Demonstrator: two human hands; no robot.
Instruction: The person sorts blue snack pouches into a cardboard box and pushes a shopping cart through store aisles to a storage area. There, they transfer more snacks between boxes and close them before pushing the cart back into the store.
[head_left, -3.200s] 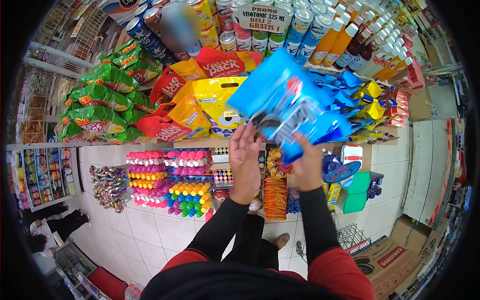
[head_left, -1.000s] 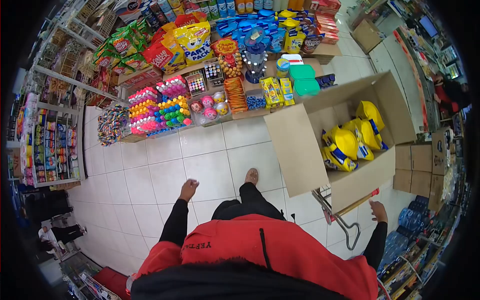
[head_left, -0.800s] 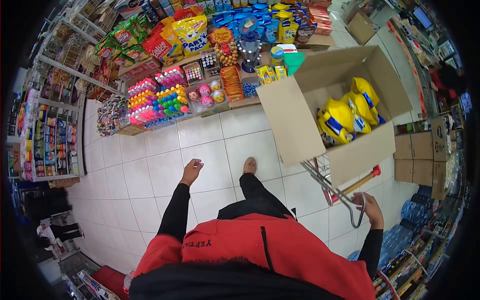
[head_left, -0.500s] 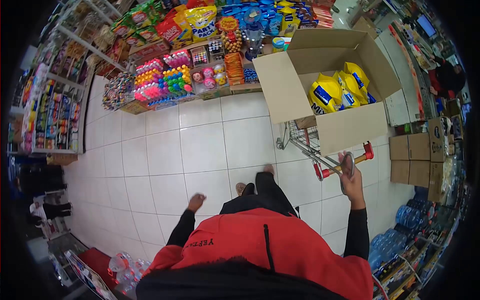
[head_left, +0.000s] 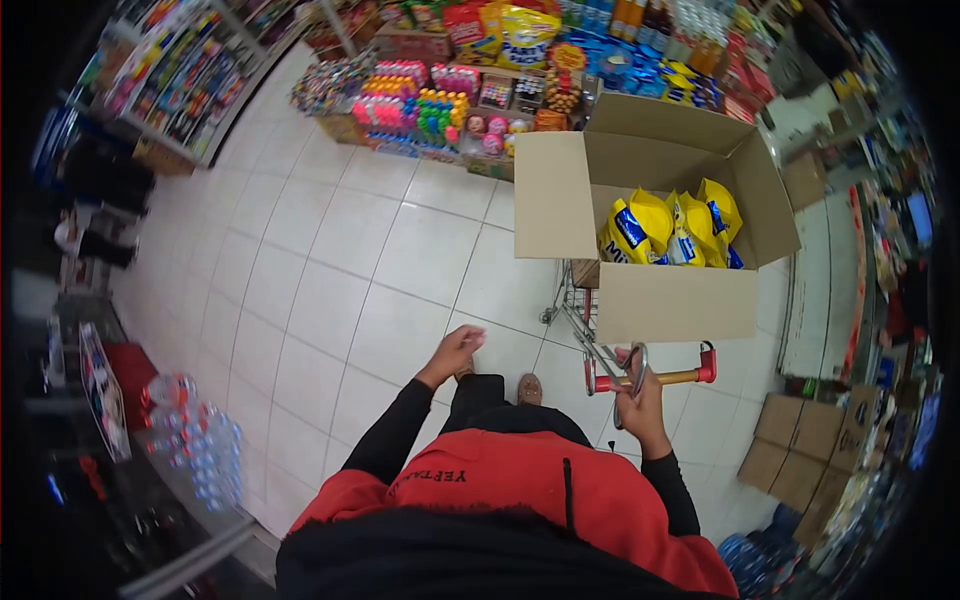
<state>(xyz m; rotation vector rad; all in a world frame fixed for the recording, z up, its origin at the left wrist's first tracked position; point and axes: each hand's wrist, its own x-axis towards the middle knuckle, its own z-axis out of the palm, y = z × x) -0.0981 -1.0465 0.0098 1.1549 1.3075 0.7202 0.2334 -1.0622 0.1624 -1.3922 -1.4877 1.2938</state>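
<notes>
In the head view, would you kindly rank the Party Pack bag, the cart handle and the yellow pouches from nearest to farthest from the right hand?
1. Cart handle: right at the right hand.
2. Yellow pouches: ahead, inside the open box.
3. Party Pack bag: far ahead, toward the left.

Open tiled floor (head_left: 330, 290) left of cardboard box (head_left: 680, 300)

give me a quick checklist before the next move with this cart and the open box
1. Right hand gripping the grey metal loop: ok
2. Left hand free of any load: ok
3. Yellow-and-blue plastic pouches inside the brown cardboard box: ok
4. Box flaps closed: not ok, open
5. Box steady on the wire shopping cart with a red-and-yellow bar: cannot tell
</notes>
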